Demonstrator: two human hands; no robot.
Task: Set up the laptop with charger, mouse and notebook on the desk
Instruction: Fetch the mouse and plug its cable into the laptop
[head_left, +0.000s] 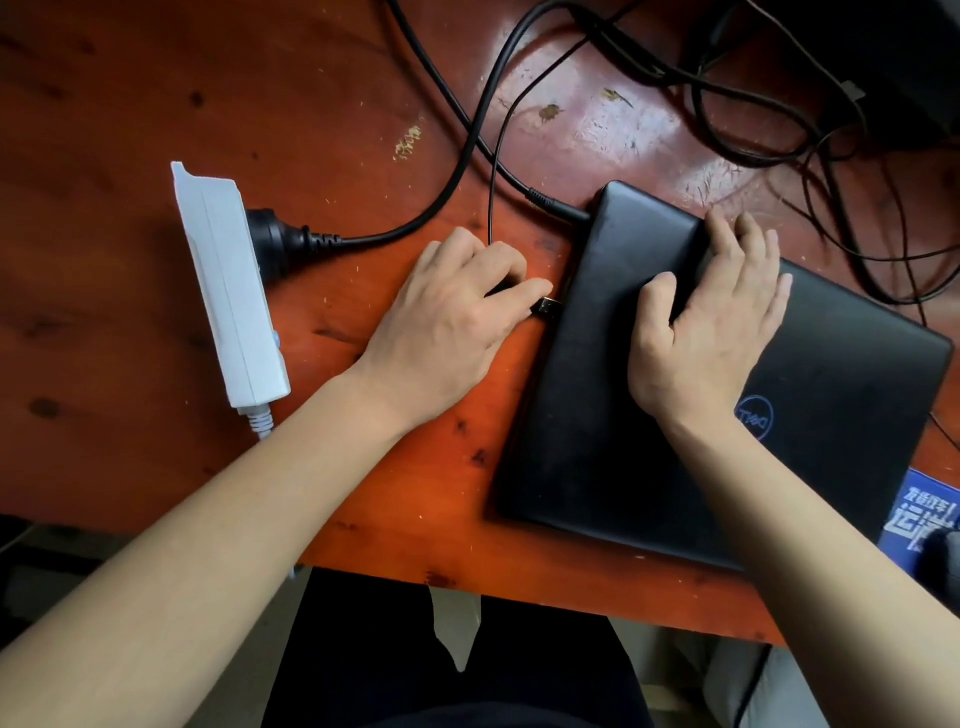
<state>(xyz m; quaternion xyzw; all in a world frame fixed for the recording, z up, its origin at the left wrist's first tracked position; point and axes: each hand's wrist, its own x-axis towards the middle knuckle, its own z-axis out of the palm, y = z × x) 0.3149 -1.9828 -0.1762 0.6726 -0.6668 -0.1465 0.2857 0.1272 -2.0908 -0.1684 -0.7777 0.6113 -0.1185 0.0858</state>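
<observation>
Soft, even daylight falls from the upper right, where the varnished tabletop throws back a pale, washed-out sheen. The left side of the wood is duller and darker. Shadows are short and faint: a thin one hugs the left hand, another lies under the edge of the laptop. The top right corner sinks into near black. The wide lens bows straight edges, and detail softens towards the borders; the middle is fairly sharp.

i'm at a worn wooden desk, a home or office workspace: white power strip near its left edge, cables tangled toward its far right corner.
</observation>
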